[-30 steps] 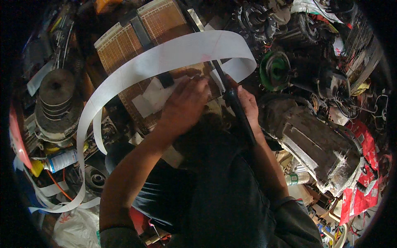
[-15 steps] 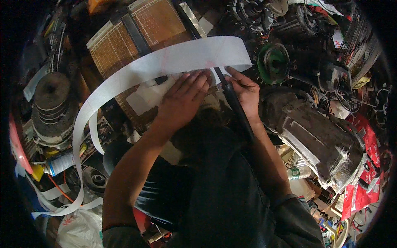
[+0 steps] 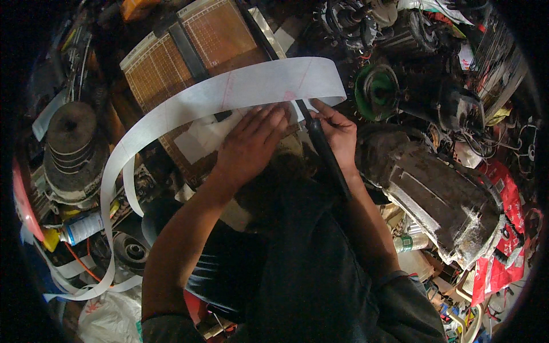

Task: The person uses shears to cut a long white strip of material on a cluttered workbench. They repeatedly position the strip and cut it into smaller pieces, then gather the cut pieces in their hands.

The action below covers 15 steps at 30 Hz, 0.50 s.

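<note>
A long white strip [image 3: 257, 86] with pink lines loops across a paper cutter [image 3: 217, 40] with a gridded brown board. My left hand [image 3: 253, 137] lies flat on the board under the loop, fingers stretched over white paper pieces [image 3: 194, 140]; the fingertips are partly hidden. Just right of the cutter's long black blade handle [image 3: 326, 154], my right hand [image 3: 337, 134] pinches white material beside the handle, apparently part of the strip. The strip's tail hangs down the left side in curls.
Machine parts surround me: a dark cylindrical stack [image 3: 74, 148] at left, a green-ringed motor [image 3: 377, 91] and a dirty metal housing [image 3: 434, 200] at right. A spray can [image 3: 83, 228], red plastic bag [image 3: 497, 268] and white sack [image 3: 106, 320] lie nearer me.
My right hand has moved higher along the handle, its fingers now up at the white material. The loop's top has sunk a little toward me. My left hand stays on the board.
</note>
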Available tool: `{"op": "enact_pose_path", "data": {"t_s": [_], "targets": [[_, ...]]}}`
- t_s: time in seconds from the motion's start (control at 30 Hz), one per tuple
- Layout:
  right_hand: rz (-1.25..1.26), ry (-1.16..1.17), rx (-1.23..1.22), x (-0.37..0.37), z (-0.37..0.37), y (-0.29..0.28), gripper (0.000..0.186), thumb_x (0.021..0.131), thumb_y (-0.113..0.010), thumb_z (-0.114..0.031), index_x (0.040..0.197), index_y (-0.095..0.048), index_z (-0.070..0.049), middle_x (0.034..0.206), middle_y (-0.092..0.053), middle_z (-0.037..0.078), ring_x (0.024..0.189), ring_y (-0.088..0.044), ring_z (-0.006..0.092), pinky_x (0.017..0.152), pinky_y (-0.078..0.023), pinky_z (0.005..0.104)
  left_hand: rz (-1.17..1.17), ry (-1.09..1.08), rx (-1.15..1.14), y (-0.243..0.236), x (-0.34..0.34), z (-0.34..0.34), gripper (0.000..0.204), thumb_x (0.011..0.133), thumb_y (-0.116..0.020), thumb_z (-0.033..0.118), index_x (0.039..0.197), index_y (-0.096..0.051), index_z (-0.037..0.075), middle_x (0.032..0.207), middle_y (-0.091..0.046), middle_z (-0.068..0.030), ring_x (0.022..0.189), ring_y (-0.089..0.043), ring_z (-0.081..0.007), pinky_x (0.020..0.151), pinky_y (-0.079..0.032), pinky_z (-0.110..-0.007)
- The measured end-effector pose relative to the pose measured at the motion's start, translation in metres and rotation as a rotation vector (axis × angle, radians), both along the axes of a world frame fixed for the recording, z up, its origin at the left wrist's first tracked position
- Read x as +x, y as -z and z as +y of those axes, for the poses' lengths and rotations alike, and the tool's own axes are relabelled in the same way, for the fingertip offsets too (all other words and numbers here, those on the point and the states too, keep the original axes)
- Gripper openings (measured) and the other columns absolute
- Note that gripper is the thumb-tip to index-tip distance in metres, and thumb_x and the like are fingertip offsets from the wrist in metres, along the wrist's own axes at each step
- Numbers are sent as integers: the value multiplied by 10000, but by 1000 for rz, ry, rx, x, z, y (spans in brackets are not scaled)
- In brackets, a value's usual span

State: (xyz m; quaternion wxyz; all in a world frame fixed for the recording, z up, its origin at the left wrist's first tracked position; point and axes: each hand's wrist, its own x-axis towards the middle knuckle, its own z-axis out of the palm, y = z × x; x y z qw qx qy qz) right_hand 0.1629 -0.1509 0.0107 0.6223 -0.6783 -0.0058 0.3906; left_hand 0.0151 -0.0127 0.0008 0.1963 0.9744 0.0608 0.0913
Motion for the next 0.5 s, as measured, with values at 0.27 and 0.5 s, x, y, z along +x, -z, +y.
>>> {"op": "enact_pose_path", "data": {"t_s": [0.27, 0.5], "targets": [[26, -30, -15, 3, -3, -9, 367, 886, -700, -82, 1232, -637, 22, 1018, -694, 53, 899, -603, 108, 840, -477, 252, -18, 6, 38, -1, 1, 1, 388, 882, -549, 128, 1260, -549, 42, 1361, -529, -112, 1232, -545, -281, 1078, -414, -422], [128, -228, 172, 5, -21, -20, 618, 864, -727, -96, 1419, -470, -13, 1148, -649, 41, 972, -589, 123, 904, -469, 290, 93, -5, 58, -5, -5, -3, 442, 877, -531, 108, 1317, -538, 64, 1397, -512, -95, 1246, -533, -283, 1082, -400, -439]]}}
